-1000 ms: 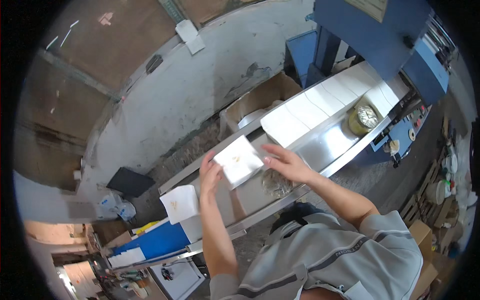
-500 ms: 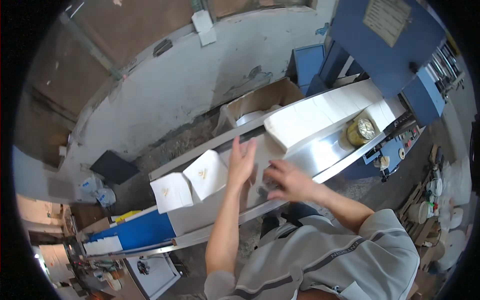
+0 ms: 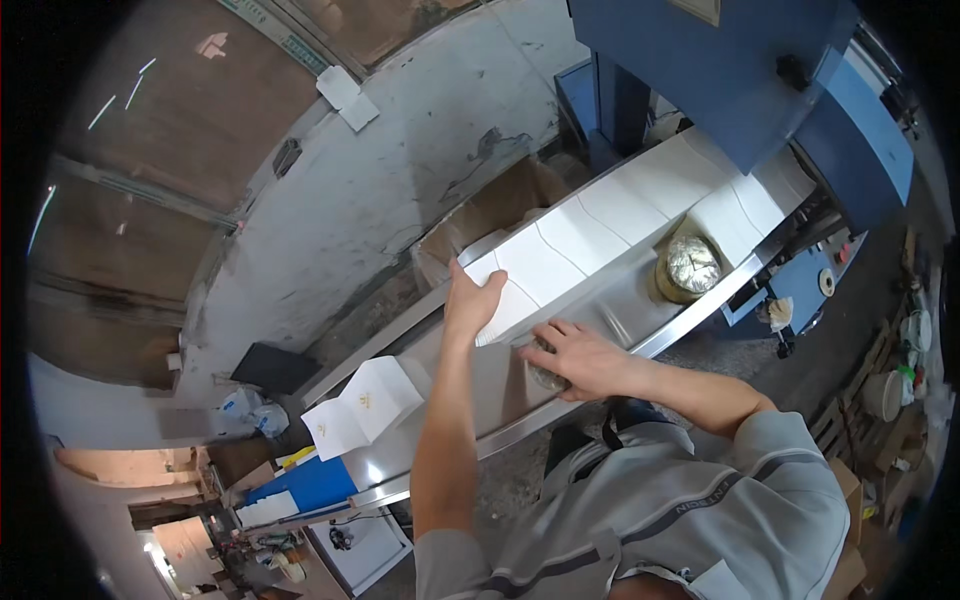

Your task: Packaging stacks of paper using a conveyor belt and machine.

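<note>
A long row of white folded paper sheets (image 3: 585, 225) lies packed along the metal-topped bench. My left hand (image 3: 472, 305) is at the near end of this row, the paper's corner between its thumb and its fingers. Close by on the bench, my right hand (image 3: 590, 362) curls over a small rounded greyish object (image 3: 545, 377), mostly covered by the palm and fingers. To the left, a folded white sheet with gold print (image 3: 375, 395) lies by itself. A squat round yellowish container with a silvery top (image 3: 690, 268) stands right of my right hand.
A large blue machine (image 3: 700, 70) stands over the bench's right end. Along the bench runs a raised metal edge (image 3: 690, 322). Behind it, an open cardboard box (image 3: 500, 205) sits against the wall. A blue surface (image 3: 320, 485) lies at the left end.
My left hand has come against the end of the white paper row. My right hand has settled lower over the rounded object. The view has shifted and turned.
</note>
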